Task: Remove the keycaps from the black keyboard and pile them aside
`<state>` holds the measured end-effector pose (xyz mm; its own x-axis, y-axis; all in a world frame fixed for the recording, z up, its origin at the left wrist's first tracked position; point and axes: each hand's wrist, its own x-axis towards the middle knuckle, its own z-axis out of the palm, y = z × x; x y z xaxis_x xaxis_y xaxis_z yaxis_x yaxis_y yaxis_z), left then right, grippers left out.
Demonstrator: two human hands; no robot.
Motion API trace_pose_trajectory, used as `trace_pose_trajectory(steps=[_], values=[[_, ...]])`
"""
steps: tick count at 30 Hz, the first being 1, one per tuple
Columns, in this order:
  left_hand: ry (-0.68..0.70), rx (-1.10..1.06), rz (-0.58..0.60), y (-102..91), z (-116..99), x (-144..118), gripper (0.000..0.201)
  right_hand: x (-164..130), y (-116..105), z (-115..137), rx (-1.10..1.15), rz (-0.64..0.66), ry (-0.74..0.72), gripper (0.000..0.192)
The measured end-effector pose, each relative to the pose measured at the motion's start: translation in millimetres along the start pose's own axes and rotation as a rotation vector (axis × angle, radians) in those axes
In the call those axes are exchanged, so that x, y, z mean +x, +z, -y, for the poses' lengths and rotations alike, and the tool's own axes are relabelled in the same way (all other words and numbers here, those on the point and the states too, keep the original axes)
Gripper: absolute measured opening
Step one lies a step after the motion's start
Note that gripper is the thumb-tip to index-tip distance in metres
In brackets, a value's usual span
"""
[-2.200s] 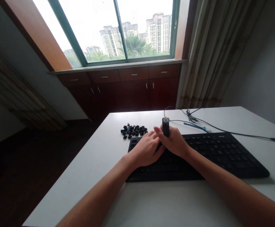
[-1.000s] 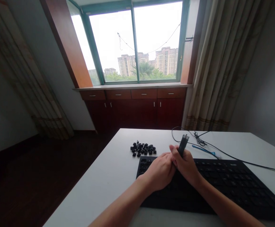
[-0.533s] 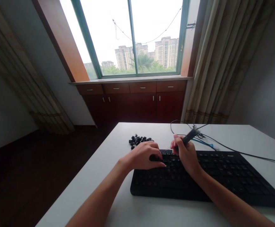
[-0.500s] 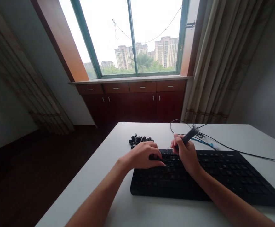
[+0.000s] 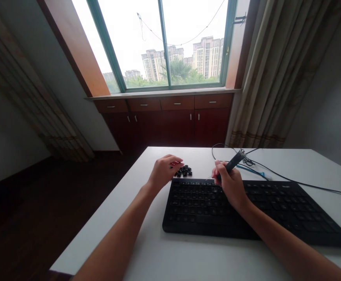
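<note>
Left hand (image 5: 163, 172): moved off keyboard (image 5: 246, 205) to keycap pile (image 5: 183, 170), fingers curled, contents unclear
Right hand (image 5: 229, 183): still grasping dark tool (image 5: 231, 165)
Surface: white table (image 5: 188, 257), below window (image 5: 164, 43)

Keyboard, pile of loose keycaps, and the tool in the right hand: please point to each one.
keyboard (image 5: 275, 210): head view, on the key rows right of the wrist.
pile of loose keycaps (image 5: 184, 171): head view, middle of pile.
tool (image 5: 234, 162): head view, on the dark shaft above the fingers.
</note>
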<state>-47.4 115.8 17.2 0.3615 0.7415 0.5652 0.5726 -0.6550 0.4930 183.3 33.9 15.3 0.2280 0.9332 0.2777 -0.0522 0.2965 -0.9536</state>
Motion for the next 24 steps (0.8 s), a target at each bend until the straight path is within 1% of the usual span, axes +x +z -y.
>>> trace_pose_trajectory(steps=[3, 6, 10, 13, 16, 19, 21, 24], values=[[-0.025, 0.078, -0.001, 2.6, 13.3, -1.8, 0.016, -0.3, -0.2, -0.1, -0.012, 0.011, -0.001, 0.046], [-0.037, 0.131, 0.005, 4.2, 18.9, -3.3, 0.014, -0.2, -0.5, 0.1, -0.012, 0.024, -0.003, 0.045], [-0.044, 0.166, 0.019, 5.2, 19.7, -4.1, 0.013, 0.4, -0.5, 0.6, -0.015, 0.035, -0.004, 0.045], [-0.038, 0.175, 0.014, 5.4, 15.2, -3.9, 0.013, 0.7, -0.2, 1.3, -0.013, 0.036, 0.008, 0.045], [-0.007, 0.167, 0.002, 6.8, 2.0, -3.3, 0.020, 0.4, -1.1, 3.4, -0.021, 0.047, 0.011, 0.044], [0.054, 0.132, 0.026, 10.8, -19.6, -3.6, 0.023, 0.7, -3.7, 6.9, -0.026, 0.063, 0.011, 0.044], [0.116, 0.099, 0.070, 14.5, -35.6, -5.2, 0.021, 2.3, -5.8, 10.4, -0.026, 0.067, 0.005, 0.044], [0.260, 0.044, 0.177, 19.7, -56.0, -9.7, 0.020, 8.2, -9.2, 18.6, -0.007, 0.073, -0.003, 0.044]])
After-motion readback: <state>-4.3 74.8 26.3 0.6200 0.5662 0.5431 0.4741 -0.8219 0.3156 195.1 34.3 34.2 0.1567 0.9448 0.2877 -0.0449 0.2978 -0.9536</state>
